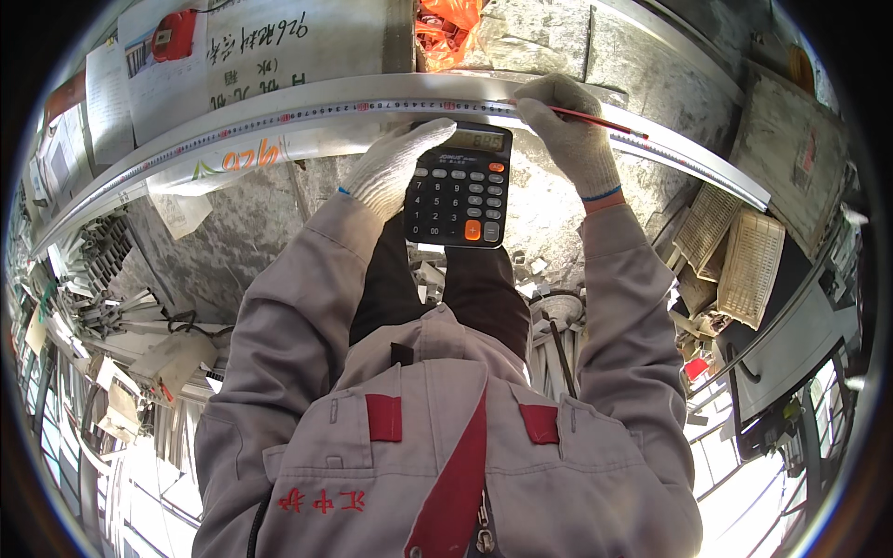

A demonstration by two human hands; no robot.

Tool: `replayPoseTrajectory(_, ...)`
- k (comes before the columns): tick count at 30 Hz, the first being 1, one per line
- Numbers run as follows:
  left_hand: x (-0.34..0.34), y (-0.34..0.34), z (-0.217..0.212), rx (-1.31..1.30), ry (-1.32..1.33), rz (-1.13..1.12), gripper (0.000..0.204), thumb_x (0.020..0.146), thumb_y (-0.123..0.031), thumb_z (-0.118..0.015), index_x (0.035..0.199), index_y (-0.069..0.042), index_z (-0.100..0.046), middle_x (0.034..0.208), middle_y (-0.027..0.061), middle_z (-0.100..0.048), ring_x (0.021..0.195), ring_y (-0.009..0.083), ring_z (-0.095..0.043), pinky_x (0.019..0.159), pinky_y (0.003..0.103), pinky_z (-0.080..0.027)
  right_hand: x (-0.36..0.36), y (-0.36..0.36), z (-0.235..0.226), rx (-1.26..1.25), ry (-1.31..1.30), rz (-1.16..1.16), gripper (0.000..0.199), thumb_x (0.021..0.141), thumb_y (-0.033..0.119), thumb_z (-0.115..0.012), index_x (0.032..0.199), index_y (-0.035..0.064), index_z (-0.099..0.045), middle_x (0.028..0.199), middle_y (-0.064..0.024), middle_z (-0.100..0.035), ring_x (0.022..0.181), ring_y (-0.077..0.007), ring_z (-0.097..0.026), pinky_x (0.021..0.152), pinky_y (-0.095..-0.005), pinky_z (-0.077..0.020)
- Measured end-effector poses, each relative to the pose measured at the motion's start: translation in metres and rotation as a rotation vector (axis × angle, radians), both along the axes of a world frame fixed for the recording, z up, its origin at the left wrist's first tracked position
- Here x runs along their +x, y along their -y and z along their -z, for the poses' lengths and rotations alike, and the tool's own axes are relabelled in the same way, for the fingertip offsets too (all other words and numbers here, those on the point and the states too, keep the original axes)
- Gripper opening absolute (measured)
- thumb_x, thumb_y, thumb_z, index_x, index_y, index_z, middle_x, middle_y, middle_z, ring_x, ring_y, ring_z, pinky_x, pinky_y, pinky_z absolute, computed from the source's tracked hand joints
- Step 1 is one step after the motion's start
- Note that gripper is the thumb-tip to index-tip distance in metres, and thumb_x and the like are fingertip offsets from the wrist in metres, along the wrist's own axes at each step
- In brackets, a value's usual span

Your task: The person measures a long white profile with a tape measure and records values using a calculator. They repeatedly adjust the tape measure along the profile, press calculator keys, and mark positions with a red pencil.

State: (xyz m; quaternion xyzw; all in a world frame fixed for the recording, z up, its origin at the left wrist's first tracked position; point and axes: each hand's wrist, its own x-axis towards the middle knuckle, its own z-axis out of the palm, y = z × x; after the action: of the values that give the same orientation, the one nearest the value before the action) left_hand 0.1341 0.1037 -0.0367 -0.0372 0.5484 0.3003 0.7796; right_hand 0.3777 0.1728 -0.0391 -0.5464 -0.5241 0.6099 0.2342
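Observation:
My left hand (395,167), in a white knit glove, is closed around the upper left side of a black desk calculator (437,216) with grey and orange keys. Its display faces up, near a long white bar (339,93). Along that bar runs a steel tape measure (321,110), its scale upward. My right hand (569,126), gloved too, pinches a slim red pencil (614,125) that lies slantwise across the bar beside the tape. The fingers of this hand rest at the bar's edge, right of the calculator. Part of the calculator's left edge is hidden by my left hand.
Papers and a red tape measure case (174,35) lie at the far left. Orange plastic bags (446,33) sit beyond the bar. Cut metal profile pieces (102,256) are heaped at left. Wicker-like baskets (752,265) and a flat board (791,153) stand at right.

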Motion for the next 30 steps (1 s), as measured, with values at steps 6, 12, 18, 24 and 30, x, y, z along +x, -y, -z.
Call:
replayPoseTrajectory(6, -0.003, 0.0022, 0.0034, 0.019, 0.027, 0.013, 0.044, 0.097, -0.023, -0.077, 0.133, -0.002, -0.064, 0.115, 0.0063, -0.072, 0.09, 0.0134, -0.072, 0.075, 0.029, -0.062, -0.0094, -0.0022, 0.0028, 0.032, 0.001, -0.023, 0.01, 0.096, 0.012, -0.072, 0.101, 0.0032, -0.073, 0.089, -0.0037, -0.072, 0.083, -0.0091, -0.065, 0.076, -0.0278, -0.0556)
replayPoseTrajectory(12, -0.003, 0.0023, 0.0011, 0.027, 0.013, 0.007, 0.042, 0.097, -0.022, -0.077, 0.131, -0.001, -0.065, 0.113, 0.0059, -0.072, 0.088, 0.0133, -0.072, 0.075, 0.029, -0.061, -0.0102, -0.0019, -0.0001, 0.035, 0.049, -0.034, 0.009, 0.095, 0.011, -0.072, 0.1, 0.0032, -0.072, 0.087, -0.0037, -0.071, 0.081, -0.0088, -0.065, 0.074, -0.0281, -0.0554)
replayPoseTrajectory(18, -0.0041, 0.0034, 0.0052, 0.045, 0.026, 0.011, 0.038, 0.097, -0.022, -0.077, 0.128, -0.002, -0.067, 0.111, 0.0054, -0.073, 0.088, 0.0129, -0.072, 0.073, 0.029, -0.061, -0.0099, -0.0022, 0.0004, 0.038, 0.037, -0.039, 0.008, 0.094, 0.01, -0.071, 0.098, 0.0027, -0.072, 0.086, -0.0027, -0.07, 0.079, -0.008, -0.062, 0.073, -0.0278, -0.0542)
replayPoseTrajectory(24, -0.0036, 0.0041, 0.0064, 0.016, 0.028, 0.013, 0.038, 0.097, -0.024, -0.077, 0.127, -0.003, -0.068, 0.11, 0.0046, -0.073, 0.087, 0.0133, -0.072, 0.072, 0.029, -0.061, -0.0067, -0.0019, 0.0025, 0.052, 0.05, -0.059, 0.007, 0.094, 0.009, -0.071, 0.097, 0.0026, -0.071, 0.086, -0.0025, -0.069, 0.08, -0.0083, -0.062, 0.074, -0.0278, -0.0542)
replayPoseTrajectory(30, -0.0051, 0.0039, 0.0043, 0.014, 0.054, 0.01, 0.039, 0.097, -0.026, -0.078, 0.127, -0.003, -0.068, 0.11, 0.0044, -0.073, 0.087, 0.013, -0.073, 0.072, 0.029, -0.061, -0.002, -0.0014, -0.0004, 0.057, 0.11, -0.058, 0.007, 0.094, 0.008, -0.071, 0.098, 0.0027, -0.071, 0.088, -0.0026, -0.07, 0.082, -0.0088, -0.063, 0.076, -0.0288, -0.055)
